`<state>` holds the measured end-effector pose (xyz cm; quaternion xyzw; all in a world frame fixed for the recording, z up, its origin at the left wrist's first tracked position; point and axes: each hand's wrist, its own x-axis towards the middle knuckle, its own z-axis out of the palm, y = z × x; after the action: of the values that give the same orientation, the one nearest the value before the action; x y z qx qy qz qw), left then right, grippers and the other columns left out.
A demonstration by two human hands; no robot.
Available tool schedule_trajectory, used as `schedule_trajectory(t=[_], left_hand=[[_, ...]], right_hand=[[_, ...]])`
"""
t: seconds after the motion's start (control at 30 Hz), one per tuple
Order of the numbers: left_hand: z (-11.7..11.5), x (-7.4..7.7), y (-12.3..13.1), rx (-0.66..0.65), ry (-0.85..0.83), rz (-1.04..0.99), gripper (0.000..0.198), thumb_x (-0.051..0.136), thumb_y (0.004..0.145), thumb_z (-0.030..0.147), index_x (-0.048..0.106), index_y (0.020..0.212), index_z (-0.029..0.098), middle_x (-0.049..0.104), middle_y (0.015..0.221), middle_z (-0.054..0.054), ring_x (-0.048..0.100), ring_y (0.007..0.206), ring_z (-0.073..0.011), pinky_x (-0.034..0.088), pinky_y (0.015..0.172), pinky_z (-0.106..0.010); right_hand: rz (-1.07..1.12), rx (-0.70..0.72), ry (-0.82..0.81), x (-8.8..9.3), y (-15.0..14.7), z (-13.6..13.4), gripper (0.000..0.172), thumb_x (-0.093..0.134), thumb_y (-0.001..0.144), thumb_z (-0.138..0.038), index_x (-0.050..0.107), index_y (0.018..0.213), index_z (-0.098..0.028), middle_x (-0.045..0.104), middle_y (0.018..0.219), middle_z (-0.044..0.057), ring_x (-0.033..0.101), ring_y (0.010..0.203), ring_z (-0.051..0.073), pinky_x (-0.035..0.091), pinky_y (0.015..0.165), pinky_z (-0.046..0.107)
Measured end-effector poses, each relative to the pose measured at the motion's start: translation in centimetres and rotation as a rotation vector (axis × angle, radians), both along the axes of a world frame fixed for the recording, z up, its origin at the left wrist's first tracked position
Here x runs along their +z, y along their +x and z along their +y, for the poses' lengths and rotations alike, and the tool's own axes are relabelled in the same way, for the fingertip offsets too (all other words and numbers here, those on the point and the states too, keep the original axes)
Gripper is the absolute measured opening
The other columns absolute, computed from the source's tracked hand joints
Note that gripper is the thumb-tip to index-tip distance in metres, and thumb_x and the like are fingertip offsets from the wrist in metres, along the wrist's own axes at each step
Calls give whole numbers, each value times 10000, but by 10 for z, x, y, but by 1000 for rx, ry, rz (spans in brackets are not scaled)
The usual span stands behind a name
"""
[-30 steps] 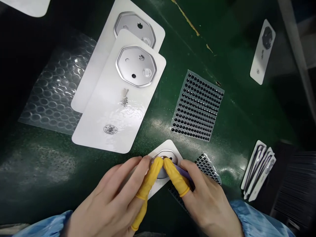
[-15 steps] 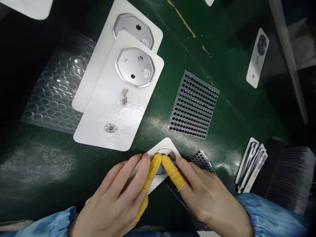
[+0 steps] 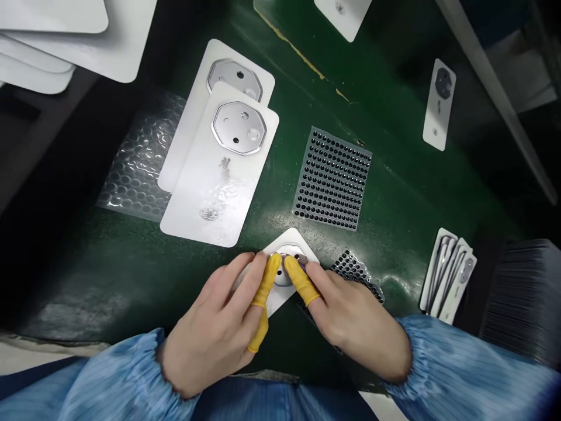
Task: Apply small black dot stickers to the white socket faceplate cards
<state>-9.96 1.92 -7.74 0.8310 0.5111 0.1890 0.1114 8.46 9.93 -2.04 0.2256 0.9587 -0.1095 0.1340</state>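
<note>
My left hand [image 3: 221,318] and my right hand [image 3: 353,304] meet over a small white card [image 3: 287,237] printed with a silver octagonal plate. Yellow rubber finger cots cover two digits of the left and one of the right. Their yellow tips nearly touch on the octagon, pressing its face, while other fingers close along the card's edges. A purplish-blue edge shows by the fingertips; what it belongs to is hidden. Under and beside my right hand lies a sheet of small black dots [image 3: 357,270], partly covered.
Ahead are two larger overlapping white cards [image 3: 199,193] on bubble-textured clear sheeting [image 3: 131,175]. A square sheet of black domes [image 3: 333,178] lies to their right. Several small cards [image 3: 447,278] are stacked beside a dark-bristled brush [image 3: 521,298]. Another card [image 3: 439,105] and white sheets [image 3: 118,41] lie farther off.
The view has shifted back, showing more of the sleeves and table. My fingertips stay together on the small card, with the right one slightly farther from the left.
</note>
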Motion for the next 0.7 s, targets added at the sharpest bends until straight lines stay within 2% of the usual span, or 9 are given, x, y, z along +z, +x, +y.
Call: schedule_trajectory(t=[0.13, 0.2, 0.3, 0.43, 0.53, 0.6, 0.63, 0.7], left_hand=[[0, -2, 0, -10, 34, -15, 129, 556, 717, 101, 650, 676, 22, 474, 1234, -279, 467, 1160, -416, 464, 947, -510], [1, -1, 0, -6, 42, -12, 143, 553, 719, 99, 657, 702, 3, 464, 1230, -284, 450, 1164, -422, 464, 955, -511], [2, 0, -1, -3, 42, -8, 156, 537, 707, 93, 660, 720, -3, 447, 1233, -284, 422, 1176, -415, 466, 959, -505], [4, 2, 0, -9, 30, 27, 160, 518, 689, 98, 656, 698, 15, 425, 1239, -278, 418, 1159, -406, 467, 943, -524], [5, 5, 0, -12, 3, 67, 183, 516, 696, 143, 660, 680, 31, 432, 1221, -261, 428, 1128, -412, 471, 922, -538], [6, 5, 0, -16, -10, 79, 199, 513, 704, 162, 666, 674, 37, 440, 1213, -254, 437, 1114, -409, 471, 918, -533], [6, 5, 0, -14, -9, 80, 202, 512, 709, 162, 668, 671, 39, 445, 1214, -253, 442, 1111, -405, 469, 920, -527], [5, 2, 1, -13, -9, 88, 205, 515, 723, 158, 675, 672, 41, 452, 1234, -253, 445, 1121, -401, 464, 929, -515]], right_hand=[[36, 6, -18, -3, 3, 3, 222, 441, 822, -73, 655, 772, -104, 645, 913, 151, 574, 533, 175, 469, 360, 291], [100, -2, -21, -9, 9, 4, 278, 392, 820, -47, 651, 918, -83, 637, 915, 141, 577, 543, 172, 486, 386, 292], [300, -83, -119, -15, 23, 5, 429, 346, 808, -22, 541, 1189, -55, 616, 957, 136, 604, 642, 173, 528, 476, 282], [649, -348, -344, -9, 45, 6, 477, 436, 835, -45, 479, 1295, -160, 580, 1054, 117, 613, 825, 177, 547, 640, 299], [839, -658, -616, -4, 55, 4, 466, 461, 884, -71, 482, 1304, -271, 591, 952, 44, 589, 652, 107, 528, 597, 275], [891, -802, -799, -8, 59, 2, 419, 450, 913, -105, 502, 1274, -312, 597, 890, 9, 556, 552, 71, 522, 564, 258], [897, -845, -837, -12, 60, 2, 399, 453, 919, -122, 512, 1259, -323, 603, 881, 2, 560, 551, 69, 527, 573, 260], [882, -884, -801, -21, 63, 3, 383, 478, 919, -152, 524, 1252, -335, 618, 897, 3, 591, 609, 85, 543, 620, 278]])
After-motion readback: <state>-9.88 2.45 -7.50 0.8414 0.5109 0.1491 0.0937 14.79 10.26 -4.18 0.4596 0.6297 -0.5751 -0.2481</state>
